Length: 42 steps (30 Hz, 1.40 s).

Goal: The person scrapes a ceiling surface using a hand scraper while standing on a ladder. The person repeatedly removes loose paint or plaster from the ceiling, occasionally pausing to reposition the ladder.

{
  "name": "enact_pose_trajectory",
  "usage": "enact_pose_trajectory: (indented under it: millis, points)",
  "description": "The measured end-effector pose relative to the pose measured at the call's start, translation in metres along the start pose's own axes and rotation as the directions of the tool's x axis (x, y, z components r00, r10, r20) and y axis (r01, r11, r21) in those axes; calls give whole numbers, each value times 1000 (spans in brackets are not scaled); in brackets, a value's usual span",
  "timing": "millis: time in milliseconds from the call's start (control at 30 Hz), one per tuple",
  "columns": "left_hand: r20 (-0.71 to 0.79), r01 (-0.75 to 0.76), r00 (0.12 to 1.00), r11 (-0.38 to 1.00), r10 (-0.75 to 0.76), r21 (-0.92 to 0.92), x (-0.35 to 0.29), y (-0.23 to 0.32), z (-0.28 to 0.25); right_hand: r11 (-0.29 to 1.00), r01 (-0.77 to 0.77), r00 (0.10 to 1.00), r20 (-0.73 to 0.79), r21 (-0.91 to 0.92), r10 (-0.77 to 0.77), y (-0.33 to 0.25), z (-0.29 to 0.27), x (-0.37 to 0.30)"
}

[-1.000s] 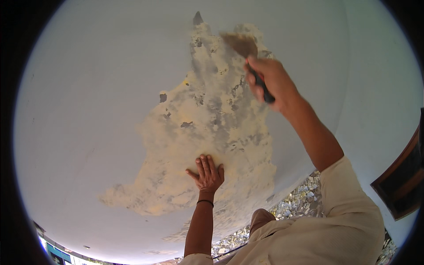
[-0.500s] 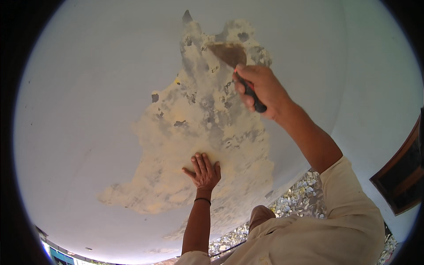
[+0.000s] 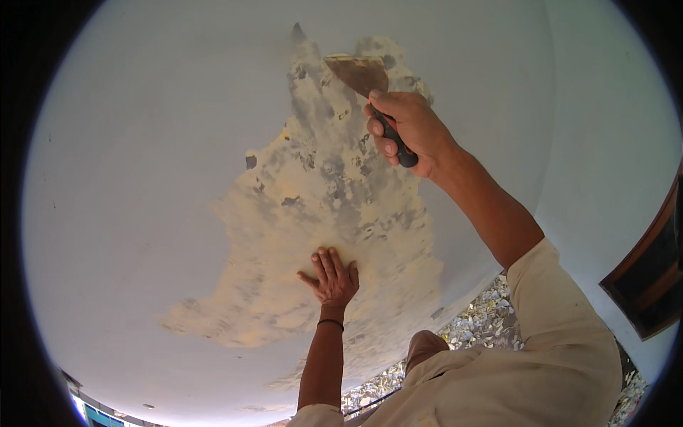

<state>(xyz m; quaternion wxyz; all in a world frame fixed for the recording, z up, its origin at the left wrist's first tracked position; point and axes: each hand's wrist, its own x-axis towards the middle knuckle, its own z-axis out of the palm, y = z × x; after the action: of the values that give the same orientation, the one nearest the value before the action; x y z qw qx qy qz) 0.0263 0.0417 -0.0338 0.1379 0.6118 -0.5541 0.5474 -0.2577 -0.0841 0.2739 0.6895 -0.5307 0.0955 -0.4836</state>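
Observation:
My right hand (image 3: pixel 405 130) is closed around the black and red handle of a putty knife (image 3: pixel 361 73). Its wide, brownish blade lies against the upper part of a bare patch (image 3: pixel 270 245) on the wall, where white paint is gone and mottled yellowish and grey plaster shows. Some pale material shows along the blade's front edge. Lower down, my left hand (image 3: pixel 333 278) rests flat on the yellowish plaster with its fingers spread and nothing in it. A dark band circles the left wrist.
White painted wall (image 3: pixel 142 171) surrounds the patch. Flakes and chips of paint (image 3: pixel 484 320) cover the ground along the wall's foot. At the far right, a dark brown wooden frame (image 3: pixel 644 292) is set in the adjoining wall. My knee (image 3: pixel 425 347) is close to the wall.
My right hand has pushed the putty knife a little up and to the left over the patch. The left hand stays on the same spot of plaster.

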Motion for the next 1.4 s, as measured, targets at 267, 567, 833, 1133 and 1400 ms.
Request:
enact_pose_trajectory:
  millis: [267, 567, 833, 1133, 1400]
  points:
    - [-18, -22, 1000, 1000, 22, 15, 0, -6, -2, 1000, 21, 1000, -10, -13, -21, 12, -3, -8]
    - [18, -18, 1000, 1000, 17, 15, -7, -6, -1, 991, -53, 998, -28, -120, 50, 5, -19, -18]
    - [-3, -2, 1000, 1000, 2, -13, -14, -6, 4, 958, 25, 994, 113, -286, 7, -18, -60, 9]
    - [-2, 6, 1000, 1000, -6, -23, -11, 1, 5, 921, 66, 992, 127, -384, -18, -39, -59, 18]
    - [9, 4, 1000, 1000, -4, -19, -9, -2, 6, 918, 213, 973, 163, -334, -167, -51, -28, 43]
